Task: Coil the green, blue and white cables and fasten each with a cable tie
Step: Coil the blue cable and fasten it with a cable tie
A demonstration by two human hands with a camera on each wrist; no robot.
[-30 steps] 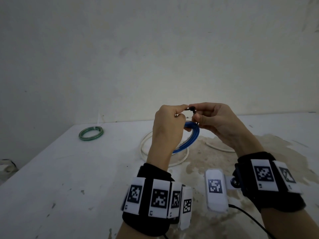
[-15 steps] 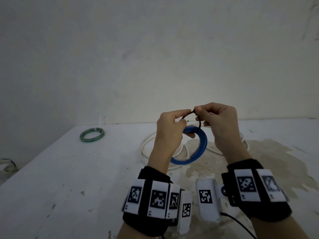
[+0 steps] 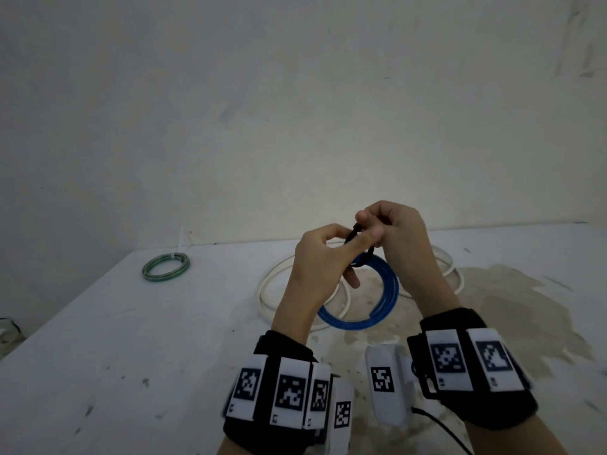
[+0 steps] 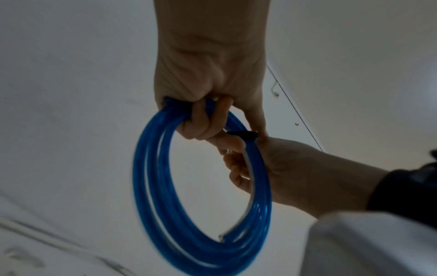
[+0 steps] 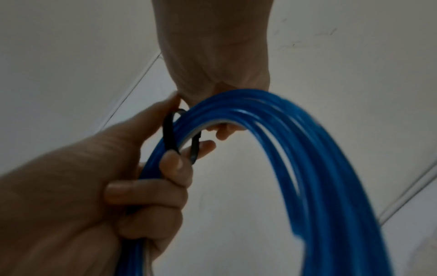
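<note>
Head view: blue coil now hangs lower and fuller than a second ago, above the table. Left hand grips coil and pinches the black tie; right hand pinches its end. Loop closed, cinching pending.
</note>
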